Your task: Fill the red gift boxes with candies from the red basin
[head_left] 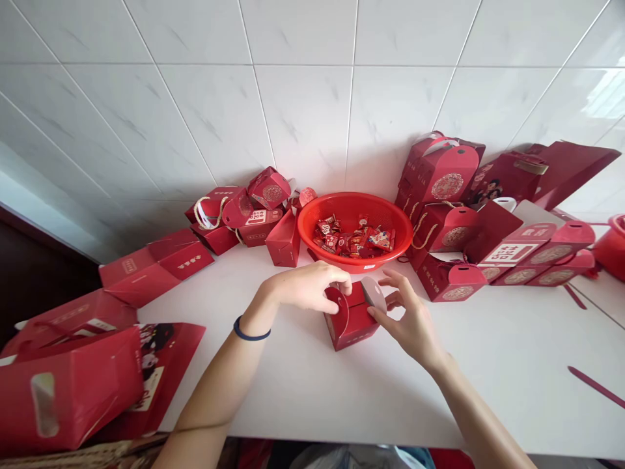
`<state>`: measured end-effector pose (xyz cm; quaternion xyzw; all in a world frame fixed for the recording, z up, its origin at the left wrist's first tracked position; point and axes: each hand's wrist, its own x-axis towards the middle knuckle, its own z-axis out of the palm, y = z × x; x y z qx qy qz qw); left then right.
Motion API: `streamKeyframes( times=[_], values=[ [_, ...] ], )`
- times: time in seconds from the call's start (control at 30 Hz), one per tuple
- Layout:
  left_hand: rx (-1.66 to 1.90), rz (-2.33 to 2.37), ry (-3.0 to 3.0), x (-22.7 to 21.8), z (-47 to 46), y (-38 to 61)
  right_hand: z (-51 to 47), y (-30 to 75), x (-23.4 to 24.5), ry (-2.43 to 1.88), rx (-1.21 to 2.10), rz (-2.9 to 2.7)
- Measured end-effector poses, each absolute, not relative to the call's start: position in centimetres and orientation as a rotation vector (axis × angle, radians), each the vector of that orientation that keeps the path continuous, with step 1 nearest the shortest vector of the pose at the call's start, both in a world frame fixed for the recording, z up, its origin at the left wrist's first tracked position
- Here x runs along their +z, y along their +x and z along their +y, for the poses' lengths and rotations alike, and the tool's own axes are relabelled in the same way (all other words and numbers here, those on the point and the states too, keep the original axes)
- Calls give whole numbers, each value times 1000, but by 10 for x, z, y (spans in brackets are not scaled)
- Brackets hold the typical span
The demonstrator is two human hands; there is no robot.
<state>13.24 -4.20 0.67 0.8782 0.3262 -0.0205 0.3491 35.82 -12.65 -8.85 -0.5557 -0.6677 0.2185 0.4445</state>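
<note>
A small red cardboard gift box (359,334) stands on the white table, its two rounded end flaps up and its top panels folded inward. My left hand (312,286), with a dark band at its wrist, curls its fingers round the left flap. On the opposite side, my right hand (403,309) has the right flap between its thumb and fingers; the thumb rests at the box's edge. Just behind the box sits a red plastic basin (355,262) holding several red-wrapped candies (359,241). What lies inside the box is hidden.
Red gift boxes (452,234) are stacked at the right, and more boxes (180,257) line the left side. A red paper bag (170,371) lies at the front left. One dark red strip (596,387) lies at the right. A tiled wall (303,117) rises behind.
</note>
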Motion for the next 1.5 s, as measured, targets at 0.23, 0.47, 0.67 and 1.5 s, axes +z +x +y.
streamKeyframes(
  times=[0.23, 0.47, 0.67, 1.5],
  values=[
    [-63, 1022, 2353, -2, -42, 141, -133, 353, -89, -1234, 379, -1785],
    [-101, 999, 2265, -6, -40, 141, -135, 353, -91, -1204, 409, -1959],
    [-160, 950, 2287, -9, -45, 152, -119, 374, -85, -1173, 436, -2039],
    [155, 1062, 2204, -39, -84, 189, -165, 331, -93, -1900, 157, -1849]
  ],
)
